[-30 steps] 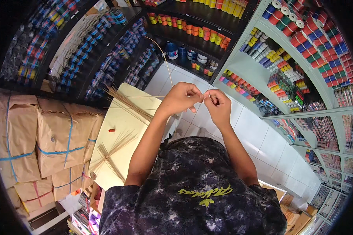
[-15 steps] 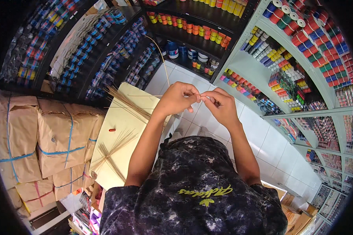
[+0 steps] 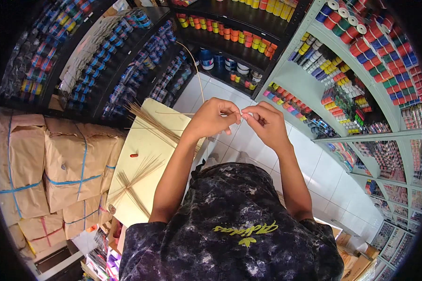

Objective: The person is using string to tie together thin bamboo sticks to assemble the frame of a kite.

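In front of my chest, both hands come together with their fingertips almost meeting. My left hand (image 3: pixel 214 118) is closed in a pinch around a long, thin tan strip (image 3: pixel 198 75), which rises from it and curves away toward the black shelves. A shorter thin piece also sticks out leftward from behind this hand. My right hand (image 3: pixel 268 125) is pinched close beside the left fingertips; what its fingers hold is too small to make out. Left of my left forearm, a pale yellow tabletop (image 3: pixel 122 206) bears a bundle of thin sticks (image 3: pixel 162 129) and a crossed pile of sticks (image 3: pixel 129 185).
A small red object (image 3: pixel 134 155) lies on the tabletop. Brown paper parcels (image 3: pixel 72 161) tied with blue cord are stacked at left. Black shelves (image 3: pixel 229 42) with colourful spools stand ahead; pale green shelves (image 3: pixel 286 70) line the right. White floor tiles (image 3: pixel 309 159) show between.
My right hand has shifted slightly to the right, opening a small gap between the fingertips. The left hand and its strip have barely moved.
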The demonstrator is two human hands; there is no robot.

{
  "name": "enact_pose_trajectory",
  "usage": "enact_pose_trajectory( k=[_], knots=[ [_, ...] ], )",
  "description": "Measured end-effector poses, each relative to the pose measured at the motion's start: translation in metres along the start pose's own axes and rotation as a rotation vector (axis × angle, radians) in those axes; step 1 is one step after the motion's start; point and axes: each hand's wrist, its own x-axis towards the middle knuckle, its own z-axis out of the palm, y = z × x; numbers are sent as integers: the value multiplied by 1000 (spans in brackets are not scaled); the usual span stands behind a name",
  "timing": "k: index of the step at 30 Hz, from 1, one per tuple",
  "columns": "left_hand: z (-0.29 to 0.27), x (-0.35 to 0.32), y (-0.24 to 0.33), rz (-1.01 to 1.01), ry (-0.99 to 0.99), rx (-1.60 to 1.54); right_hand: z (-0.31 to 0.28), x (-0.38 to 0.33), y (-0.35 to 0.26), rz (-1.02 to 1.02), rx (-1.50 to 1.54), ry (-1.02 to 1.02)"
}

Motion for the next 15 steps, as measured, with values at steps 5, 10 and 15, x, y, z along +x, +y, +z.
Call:
enact_pose_trajectory(
  k=[5,10,15],
  knots=[
    [-1,0,-5,5,-1,-7,0,3,-1,5,44,3],
    [0,0,0,50,34,-32,2,5,2,30,91,20],
    [-2,-1,1,63,22,-31,6,5,4,60,142,50]
  ],
)
